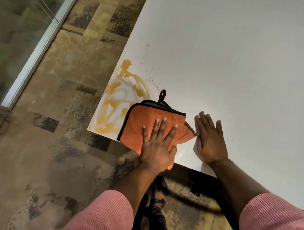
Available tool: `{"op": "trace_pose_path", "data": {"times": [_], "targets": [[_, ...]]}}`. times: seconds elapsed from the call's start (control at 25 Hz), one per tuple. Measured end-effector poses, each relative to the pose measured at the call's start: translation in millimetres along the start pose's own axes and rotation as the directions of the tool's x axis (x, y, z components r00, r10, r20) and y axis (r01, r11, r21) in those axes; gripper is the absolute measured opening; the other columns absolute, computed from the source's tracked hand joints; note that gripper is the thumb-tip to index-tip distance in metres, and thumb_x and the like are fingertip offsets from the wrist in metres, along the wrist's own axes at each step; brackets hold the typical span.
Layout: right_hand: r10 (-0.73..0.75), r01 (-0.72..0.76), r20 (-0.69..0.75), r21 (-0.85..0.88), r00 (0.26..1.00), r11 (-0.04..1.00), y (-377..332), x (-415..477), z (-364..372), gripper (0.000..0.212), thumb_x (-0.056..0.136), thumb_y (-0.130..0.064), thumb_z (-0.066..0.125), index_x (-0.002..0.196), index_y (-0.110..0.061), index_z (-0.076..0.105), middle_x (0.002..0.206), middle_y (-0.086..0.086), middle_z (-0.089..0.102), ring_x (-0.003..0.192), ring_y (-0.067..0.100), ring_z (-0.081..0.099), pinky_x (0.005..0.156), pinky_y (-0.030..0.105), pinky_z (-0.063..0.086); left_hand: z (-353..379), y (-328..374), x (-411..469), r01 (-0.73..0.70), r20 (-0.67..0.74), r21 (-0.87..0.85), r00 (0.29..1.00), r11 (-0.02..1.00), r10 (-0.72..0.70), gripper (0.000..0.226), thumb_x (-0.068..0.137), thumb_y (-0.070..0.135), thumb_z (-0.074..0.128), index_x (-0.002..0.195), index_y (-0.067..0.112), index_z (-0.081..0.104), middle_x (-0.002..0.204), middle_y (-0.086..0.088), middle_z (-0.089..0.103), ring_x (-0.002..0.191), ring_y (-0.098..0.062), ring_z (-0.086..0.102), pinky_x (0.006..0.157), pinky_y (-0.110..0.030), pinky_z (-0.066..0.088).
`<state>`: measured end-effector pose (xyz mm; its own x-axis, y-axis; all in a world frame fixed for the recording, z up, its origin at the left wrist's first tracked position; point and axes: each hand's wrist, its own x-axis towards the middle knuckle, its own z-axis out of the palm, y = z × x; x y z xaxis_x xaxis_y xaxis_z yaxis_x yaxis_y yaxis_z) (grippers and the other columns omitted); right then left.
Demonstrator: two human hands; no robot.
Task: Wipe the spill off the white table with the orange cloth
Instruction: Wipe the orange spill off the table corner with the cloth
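Note:
A brown-orange spill [118, 102] is smeared in streaks over the near left corner of the white table [230, 66]. Just right of it lies the folded orange cloth [143, 121], black-edged with a black loop at its top. My left hand [157, 143] presses flat on the cloth with fingers spread, and the cloth's near part hangs over the table edge. My right hand [211, 138] rests flat on the bare table beside the cloth's right corner, fingers together and holding nothing.
Small dark specks [151, 70] dot the table beyond the spill. Patterned brown carpet [60, 91] lies left of and below the table. A glass partition with a metal frame [36, 51] runs along the far left. My dark-clad legs [157, 204] stand under the near edge.

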<state>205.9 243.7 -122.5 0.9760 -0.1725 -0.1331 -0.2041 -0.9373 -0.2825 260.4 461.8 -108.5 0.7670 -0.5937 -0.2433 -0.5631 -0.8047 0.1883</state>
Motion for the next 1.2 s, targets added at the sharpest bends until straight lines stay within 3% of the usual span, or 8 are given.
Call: {"op": "trace_pose_path", "data": {"times": [0.2,0.32,0.52,0.76,0.96,1.2], "targets": [[-0.008,0.008,-0.007,-0.013,1.0,1.0,-4,8,-3,0.062,0.1,-0.022,0.032,0.16,-0.009,0.031,0.17,0.011,0.025,0.157,0.03,0.02,0.126,0.06,0.011,-6,-47,21,-0.036,-0.081,-0.041,0.996,0.999,0.033,0.067,0.096,0.05,0.036,0.161,0.04,0.019,0.171,-0.005,0.013,0.158,-0.031,0.006,0.121,-0.067,0.002],[0.001,-0.001,-0.007,0.03,1.0,1.0,-17,27,-3,0.061,0.103,-0.027,0.027,0.161,-0.01,0.029,0.17,0.01,0.024,0.158,0.03,0.018,0.126,0.06,0.011,-11,-70,35,0.006,-0.09,-0.04,0.996,0.999,-0.009,0.067,0.097,0.05,0.033,0.161,0.04,0.018,0.172,-0.003,0.011,0.158,-0.029,0.004,0.121,-0.065,0.001],[0.039,-0.039,-0.026,0.026,0.999,0.999,-28,31,9,0.061,0.103,-0.027,0.025,0.162,-0.011,0.025,0.171,0.008,0.02,0.159,0.027,0.013,0.127,0.058,0.005,-10,-59,22,0.027,-0.08,-0.094,0.996,0.995,-0.034,0.066,0.095,0.046,0.033,0.16,0.038,0.021,0.17,0.002,0.019,0.157,-0.027,0.011,0.123,-0.06,0.004],[0.055,-0.055,-0.065,-0.008,0.996,0.998,-28,32,14,0.061,0.103,-0.027,0.03,0.162,-0.013,0.026,0.171,0.008,0.023,0.159,0.026,0.015,0.128,0.056,0.007,8,-44,-38,-0.041,-0.047,-0.139,0.998,0.989,0.035,0.065,0.097,0.042,0.042,0.16,0.037,0.026,0.17,0.005,0.018,0.158,-0.025,0.009,0.123,-0.062,0.007],[0.048,-0.049,-0.059,-0.018,0.997,0.999,-30,34,13,0.061,0.103,-0.028,0.031,0.162,-0.011,0.026,0.17,0.009,0.023,0.158,0.027,0.016,0.127,0.056,0.007,0,-62,0,-0.105,-0.041,-0.075,0.994,0.992,0.102,0.064,0.097,0.045,0.04,0.159,0.039,0.025,0.17,0.005,0.016,0.158,-0.024,0.007,0.123,-0.062,0.004],[0.048,-0.048,-0.072,-0.007,0.996,0.999,-31,35,13,0.061,0.103,-0.029,0.03,0.162,-0.012,0.027,0.171,0.009,0.022,0.159,0.026,0.015,0.128,0.055,0.005,-13,-57,45,-0.007,-0.091,-0.086,0.996,0.996,-0.001,0.062,0.098,0.045,0.038,0.159,0.036,0.029,0.169,0.003,0.022,0.157,-0.027,0.012,0.122,-0.062,0.005]]}}
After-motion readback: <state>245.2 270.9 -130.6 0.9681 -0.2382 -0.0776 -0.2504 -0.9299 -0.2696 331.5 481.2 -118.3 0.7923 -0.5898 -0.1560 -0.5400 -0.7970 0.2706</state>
